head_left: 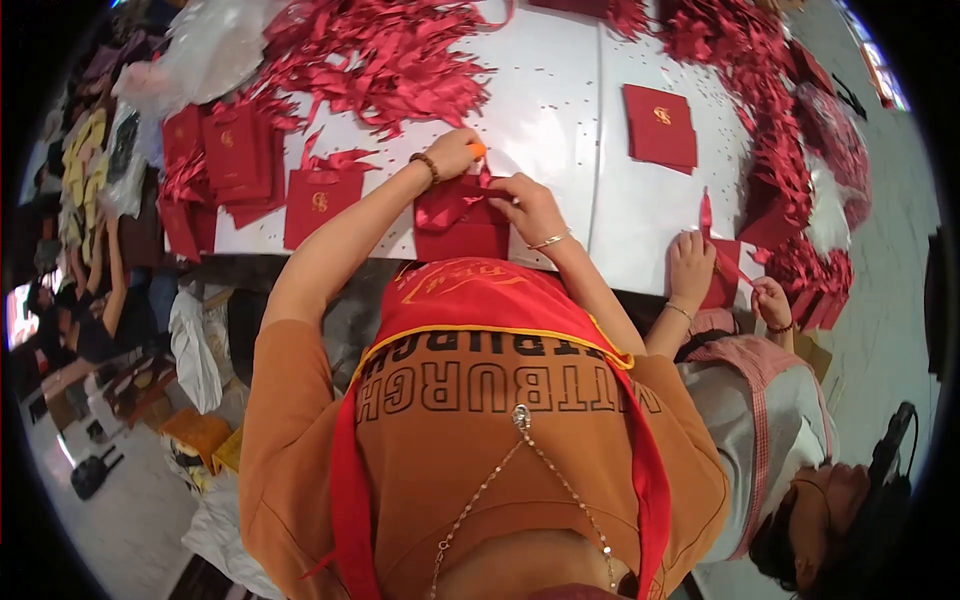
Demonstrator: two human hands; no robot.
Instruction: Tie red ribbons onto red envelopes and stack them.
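Observation:
A flat red paper bag [462, 240] lies on the white table right in front of me, with a red ribbon [445, 210] looped over its upper part. My left hand [455, 155] is above the bag's top edge, fingers closed on a piece of ribbon, and an orange cover sits on one fingertip. At the bag's upper right, my right hand [532, 210] has thumb and forefinger pinched together at the ribbon; its exact grip is partly hidden. Left of these, another red bag [323, 205] with a gold emblem and a ribbon lies flat.
Heaped red ribbons [390, 70] cover the far left of the white table [550, 110]. Stacked red bags [240, 155] stand at left; a small bag stack [660, 128] lies at right. Beside me on the right, a co-worker's hands [690, 270] handle another bag.

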